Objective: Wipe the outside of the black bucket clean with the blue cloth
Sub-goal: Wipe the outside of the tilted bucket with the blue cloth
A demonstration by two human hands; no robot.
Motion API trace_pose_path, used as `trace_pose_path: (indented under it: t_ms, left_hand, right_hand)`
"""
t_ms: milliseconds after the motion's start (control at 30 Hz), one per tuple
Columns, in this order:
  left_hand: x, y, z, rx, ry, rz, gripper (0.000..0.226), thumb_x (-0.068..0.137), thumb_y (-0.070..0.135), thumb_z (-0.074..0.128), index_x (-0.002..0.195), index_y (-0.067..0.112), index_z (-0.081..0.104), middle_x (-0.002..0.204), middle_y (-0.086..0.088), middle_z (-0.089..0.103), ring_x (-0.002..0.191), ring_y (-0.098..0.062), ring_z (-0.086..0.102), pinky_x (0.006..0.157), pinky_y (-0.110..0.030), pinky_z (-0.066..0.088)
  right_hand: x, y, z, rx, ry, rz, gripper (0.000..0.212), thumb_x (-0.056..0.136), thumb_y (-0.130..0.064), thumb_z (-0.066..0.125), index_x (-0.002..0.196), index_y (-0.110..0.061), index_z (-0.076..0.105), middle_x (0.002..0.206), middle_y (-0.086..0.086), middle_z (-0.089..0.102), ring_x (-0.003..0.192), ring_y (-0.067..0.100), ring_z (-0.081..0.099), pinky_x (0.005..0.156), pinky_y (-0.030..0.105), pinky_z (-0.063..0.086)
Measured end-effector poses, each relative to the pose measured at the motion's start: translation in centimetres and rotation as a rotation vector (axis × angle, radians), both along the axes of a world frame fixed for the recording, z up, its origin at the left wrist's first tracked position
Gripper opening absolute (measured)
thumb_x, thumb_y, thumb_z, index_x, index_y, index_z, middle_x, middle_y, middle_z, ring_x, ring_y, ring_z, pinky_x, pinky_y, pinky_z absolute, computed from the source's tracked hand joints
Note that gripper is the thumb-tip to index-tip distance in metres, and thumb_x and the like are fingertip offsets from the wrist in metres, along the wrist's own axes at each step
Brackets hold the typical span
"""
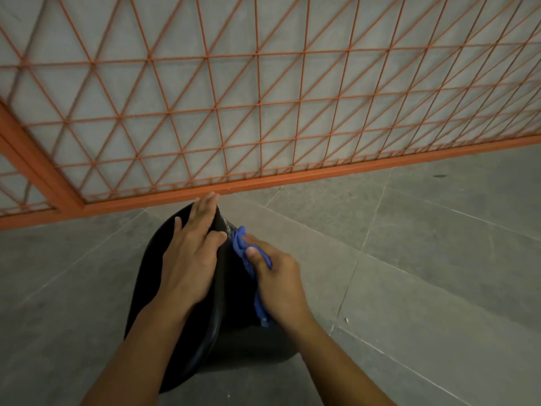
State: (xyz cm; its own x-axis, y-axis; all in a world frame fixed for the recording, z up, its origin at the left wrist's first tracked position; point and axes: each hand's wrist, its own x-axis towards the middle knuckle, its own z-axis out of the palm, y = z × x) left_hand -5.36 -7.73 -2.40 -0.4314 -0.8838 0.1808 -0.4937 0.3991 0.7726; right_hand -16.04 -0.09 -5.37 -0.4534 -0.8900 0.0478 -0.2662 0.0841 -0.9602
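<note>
On the grey tiled floor, just in front of an orange metal fence, one black bucket sat between the person's two forearms, close below the camera. It seemed tipped, its far end pointing toward the fence, though its dark surface gave little away and I could not make out the rim for certain.

The left hand lay flat on the bucket's upper side, palm down, fingers stretched forward and only slightly spread, the fingertips reaching the far edge nearest the fence rail. The thumb pointed right, toward the other hand. It pressed rather than gripped; nothing was enclosed in it.

The right hand was closed around one blue cloth, bunched up, the thumb pinning it on top. The cloth stuck out past the fingers at the front and trailed out beneath the wrist at the back, and it lay against the bucket's right flank. A faint pale streak showed on the black surface just beyond the cloth.

Both forearms came in from the bottom edge, bare, angled inward so that the two hands sat just beside each other.
</note>
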Motion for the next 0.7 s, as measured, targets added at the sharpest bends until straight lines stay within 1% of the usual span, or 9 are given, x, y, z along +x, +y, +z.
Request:
trace_pose_path:
  t_ms: [100, 167, 233, 267, 300, 367, 500, 600, 700]
  left_hand:
    - [-0.1, 0.1, 0.0, 0.007, -0.023, 0.013, 0.071, 0.076, 0.032, 0.029, 0.147, 0.034, 0.020, 0.142, 0.031, 0.009, 0.135, 0.014, 0.005, 0.119, -0.024, -0.003]
    - [0.0, -0.1, 0.0, 0.019, -0.025, 0.022, 0.071, 0.076, 0.032, 0.028, 0.146, 0.035, 0.019, 0.143, 0.030, 0.010, 0.138, 0.012, 0.006, 0.120, -0.026, -0.003]
    - [0.6, -0.4, -0.1, 0.035, 0.001, 0.026, 0.069, 0.076, 0.032, 0.029, 0.144, 0.038, 0.020, 0.145, 0.029, 0.013, 0.141, 0.007, 0.010, 0.120, -0.030, -0.001]
    - [0.9, -0.6, -0.1, 0.050, 0.025, 0.016, 0.067, 0.076, 0.031, 0.029, 0.141, 0.041, 0.021, 0.146, 0.028, 0.015, 0.141, 0.007, 0.012, 0.121, -0.031, -0.001]
    - [1.2, -0.8, -0.1, 0.072, 0.049, 0.007, 0.064, 0.075, 0.030, 0.030, 0.138, 0.043, 0.021, 0.145, 0.029, 0.017, 0.140, 0.008, 0.013, 0.121, -0.031, -0.001]
    - [1.3, -0.9, -0.1, 0.100, 0.063, -0.002, 0.063, 0.075, 0.029, 0.030, 0.135, 0.043, 0.021, 0.141, 0.031, 0.017, 0.138, 0.011, 0.013, 0.121, -0.030, -0.002]
    - [0.9, -0.7, 0.1, 0.089, 0.024, 0.031, 0.069, 0.075, 0.031, 0.028, 0.144, 0.037, 0.020, 0.139, 0.033, 0.012, 0.130, 0.020, 0.007, 0.118, -0.023, -0.004]
    - [0.9, -0.3, 0.3, 0.071, -0.006, 0.025, 0.070, 0.075, 0.031, 0.025, 0.145, 0.036, 0.018, 0.140, 0.034, 0.010, 0.131, 0.021, 0.005, 0.118, -0.022, -0.004]
    - [0.8, -0.5, 0.2, 0.072, 0.001, -0.004, 0.069, 0.076, 0.029, 0.025, 0.144, 0.038, 0.017, 0.141, 0.037, 0.008, 0.127, 0.028, 0.002, 0.117, -0.020, -0.006]
  right_hand:
    - [-1.5, -1.6, -1.1, 0.105, 0.031, -0.078, 0.026, 0.095, -0.023, 0.045, 0.114, -0.021, 0.063, 0.108, 0.001, 0.068, 0.102, 0.012, 0.061, 0.085, 0.019, 0.044]
    - [-0.2, -0.2, -0.9, 0.107, 0.017, -0.070, 0.027, 0.095, -0.024, 0.045, 0.116, -0.025, 0.060, 0.109, -0.005, 0.066, 0.099, 0.004, 0.060, 0.087, 0.016, 0.044]
    - [2.2, 2.2, 0.4, 0.049, -0.019, 0.007, 0.031, 0.093, -0.022, 0.048, 0.122, -0.031, 0.054, 0.123, -0.021, 0.053, 0.110, -0.012, 0.047, 0.098, 0.005, 0.033]
    - [3.0, 2.7, 0.9, -0.005, -0.030, 0.060, 0.033, 0.092, -0.021, 0.050, 0.123, -0.031, 0.053, 0.128, -0.024, 0.048, 0.117, -0.014, 0.040, 0.103, 0.005, 0.027]
    - [3.3, 2.4, 1.0, -0.053, -0.020, 0.102, 0.033, 0.091, -0.019, 0.051, 0.122, -0.030, 0.054, 0.131, -0.022, 0.046, 0.121, -0.013, 0.037, 0.106, 0.007, 0.025]
    - [2.3, 0.1, 1.4, -0.078, -0.012, 0.143, 0.031, 0.092, -0.018, 0.050, 0.121, -0.023, 0.056, 0.133, -0.013, 0.051, 0.121, -0.010, 0.041, 0.107, 0.010, 0.028]
    - [0.9, -3.2, 1.7, -0.121, -0.051, 0.155, 0.031, 0.092, -0.014, 0.049, 0.122, -0.015, 0.057, 0.134, -0.002, 0.052, 0.123, -0.001, 0.044, 0.109, 0.022, 0.033]
    - [1.9, -0.5, 0.7, -0.174, -0.031, 0.183, 0.032, 0.091, -0.014, 0.051, 0.122, -0.020, 0.057, 0.135, -0.009, 0.050, 0.125, -0.007, 0.039, 0.110, 0.018, 0.029]
    - [2.3, 0.5, 0.3, -0.233, -0.049, 0.163, 0.032, 0.090, -0.011, 0.052, 0.120, -0.020, 0.058, 0.131, -0.013, 0.052, 0.123, -0.011, 0.040, 0.106, 0.011, 0.028]
